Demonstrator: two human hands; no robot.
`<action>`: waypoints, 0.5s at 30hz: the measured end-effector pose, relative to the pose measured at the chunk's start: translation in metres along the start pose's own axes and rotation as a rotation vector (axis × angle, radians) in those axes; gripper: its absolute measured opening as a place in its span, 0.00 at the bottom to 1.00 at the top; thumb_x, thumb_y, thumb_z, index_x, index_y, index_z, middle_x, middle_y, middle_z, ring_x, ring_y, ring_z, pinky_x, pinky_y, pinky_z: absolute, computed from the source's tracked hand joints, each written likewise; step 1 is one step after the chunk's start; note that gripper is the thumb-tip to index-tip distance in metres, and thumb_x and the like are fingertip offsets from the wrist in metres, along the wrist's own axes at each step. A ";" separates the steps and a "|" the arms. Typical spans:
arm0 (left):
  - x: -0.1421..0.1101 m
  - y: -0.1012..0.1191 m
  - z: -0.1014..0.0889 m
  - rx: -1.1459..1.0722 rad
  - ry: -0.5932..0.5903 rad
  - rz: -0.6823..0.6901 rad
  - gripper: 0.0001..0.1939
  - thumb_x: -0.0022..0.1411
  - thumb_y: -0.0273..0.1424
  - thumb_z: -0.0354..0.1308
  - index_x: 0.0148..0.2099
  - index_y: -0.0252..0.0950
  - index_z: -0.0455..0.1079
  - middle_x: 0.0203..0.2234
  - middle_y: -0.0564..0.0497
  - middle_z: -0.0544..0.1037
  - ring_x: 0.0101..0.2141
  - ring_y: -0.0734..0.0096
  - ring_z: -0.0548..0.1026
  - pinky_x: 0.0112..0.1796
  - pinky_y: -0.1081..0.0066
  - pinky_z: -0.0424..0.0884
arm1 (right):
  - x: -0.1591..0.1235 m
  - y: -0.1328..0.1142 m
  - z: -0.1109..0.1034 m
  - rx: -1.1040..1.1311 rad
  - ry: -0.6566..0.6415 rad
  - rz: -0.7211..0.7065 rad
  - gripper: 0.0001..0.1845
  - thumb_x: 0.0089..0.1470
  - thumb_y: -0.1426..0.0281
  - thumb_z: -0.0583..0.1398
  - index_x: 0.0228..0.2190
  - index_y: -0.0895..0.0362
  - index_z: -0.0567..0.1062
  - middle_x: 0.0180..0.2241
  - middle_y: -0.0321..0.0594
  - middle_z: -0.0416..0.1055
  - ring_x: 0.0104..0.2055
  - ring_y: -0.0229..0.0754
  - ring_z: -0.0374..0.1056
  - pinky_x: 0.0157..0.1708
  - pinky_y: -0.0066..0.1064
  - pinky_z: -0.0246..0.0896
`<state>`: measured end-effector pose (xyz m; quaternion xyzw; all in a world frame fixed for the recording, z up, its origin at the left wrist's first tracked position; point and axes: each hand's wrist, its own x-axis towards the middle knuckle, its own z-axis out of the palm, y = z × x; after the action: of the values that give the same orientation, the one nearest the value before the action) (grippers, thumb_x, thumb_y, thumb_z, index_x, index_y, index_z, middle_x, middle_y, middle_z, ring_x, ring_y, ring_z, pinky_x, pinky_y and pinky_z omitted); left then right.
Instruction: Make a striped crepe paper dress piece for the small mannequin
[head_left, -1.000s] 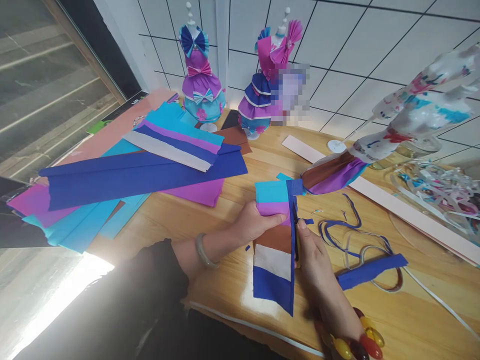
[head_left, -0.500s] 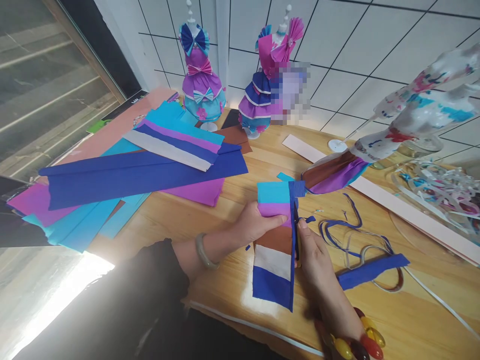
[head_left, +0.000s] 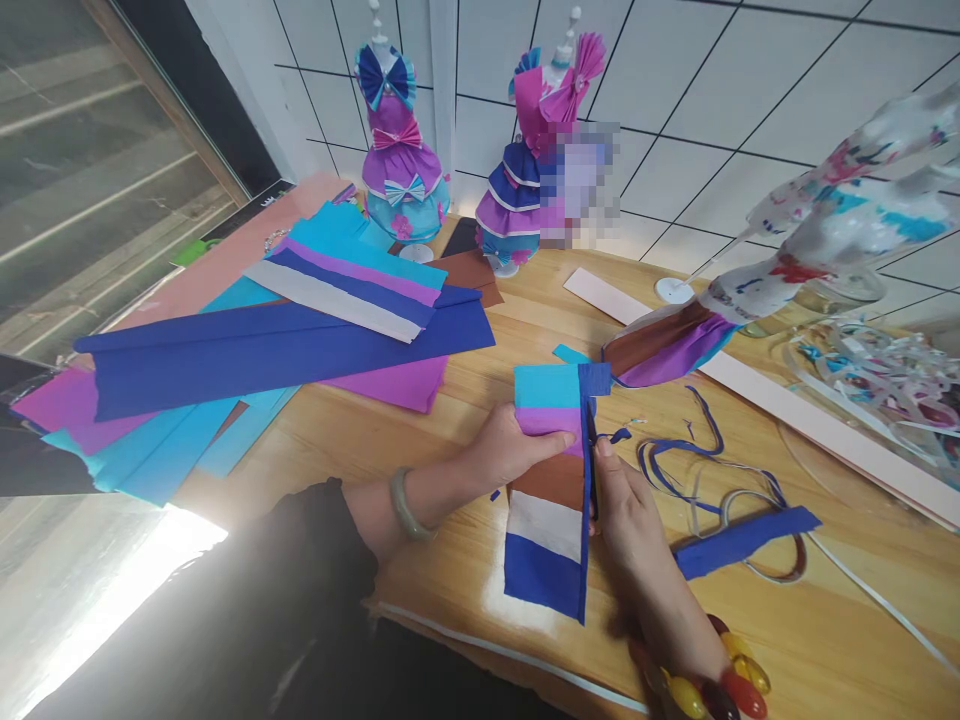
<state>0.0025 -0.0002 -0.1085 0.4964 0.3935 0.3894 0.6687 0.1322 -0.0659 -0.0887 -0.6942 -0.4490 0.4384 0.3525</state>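
A striped panel (head_left: 543, 570) of crepe-like paper, in light blue, purple, brown, white and dark blue bands, is held above the wooden table. My left hand (head_left: 510, 445) pinches it at the purple band, thumb on top. Along its right side runs a narrow dark blue border (head_left: 584, 560). My right hand (head_left: 628, 490) grips scissors (head_left: 592, 440) whose dark blades lie along that border; the handles are mostly hidden behind the fingers. A small dark blue flap (head_left: 597, 379) sticks out at the panel's top right corner.
Stacked coloured sheets (head_left: 285, 350) cover the left side. Two dressed mannequins (head_left: 390, 150) stand at the back. A stained mannequin (head_left: 810, 250) with a striped skirt leans at right, near curled blue strips (head_left: 667, 470), a blue piece (head_left: 750, 540) and a long pale strip (head_left: 795, 410).
Almost nothing differs. The scissors' blades look slightly more closed along the blue border, and both hands keep their places.
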 end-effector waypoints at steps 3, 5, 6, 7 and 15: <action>0.000 0.001 0.000 -0.003 -0.008 -0.017 0.15 0.51 0.32 0.63 0.41 0.30 0.73 0.37 0.45 0.78 0.38 0.65 0.75 0.42 0.66 0.70 | 0.000 0.000 0.000 -0.009 0.007 0.001 0.32 0.59 0.50 0.44 0.12 0.53 0.60 0.10 0.33 0.57 0.15 0.36 0.56 0.20 0.30 0.51; 0.000 0.002 0.000 -0.005 -0.009 -0.027 0.15 0.51 0.32 0.62 0.41 0.30 0.73 0.37 0.45 0.78 0.38 0.65 0.75 0.42 0.66 0.70 | 0.000 0.000 0.000 -0.010 -0.004 0.004 0.32 0.59 0.50 0.44 0.12 0.53 0.60 0.10 0.33 0.57 0.15 0.36 0.57 0.21 0.30 0.52; 0.000 0.002 0.000 -0.006 -0.010 -0.028 0.15 0.51 0.32 0.62 0.41 0.30 0.73 0.37 0.45 0.78 0.38 0.65 0.75 0.42 0.66 0.70 | 0.000 0.001 0.000 -0.008 -0.010 0.007 0.32 0.59 0.49 0.44 0.12 0.53 0.60 0.10 0.33 0.57 0.15 0.36 0.57 0.21 0.30 0.52; 0.000 0.002 0.000 -0.010 -0.011 -0.027 0.15 0.51 0.32 0.62 0.41 0.30 0.73 0.37 0.45 0.78 0.38 0.66 0.75 0.42 0.66 0.70 | 0.000 0.001 0.000 -0.006 -0.013 0.010 0.32 0.59 0.49 0.44 0.12 0.53 0.60 0.10 0.33 0.57 0.15 0.36 0.56 0.20 0.30 0.51; 0.000 0.001 0.001 -0.098 -0.020 -0.037 0.17 0.50 0.32 0.64 0.42 0.30 0.72 0.40 0.44 0.78 0.40 0.65 0.75 0.45 0.65 0.69 | 0.002 0.005 -0.001 -0.038 0.016 -0.018 0.29 0.58 0.49 0.44 0.16 0.53 0.60 0.12 0.32 0.58 0.17 0.37 0.56 0.21 0.30 0.50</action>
<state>0.0029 -0.0004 -0.1069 0.4598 0.3762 0.3907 0.7031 0.1349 -0.0663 -0.0931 -0.7001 -0.4607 0.4210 0.3468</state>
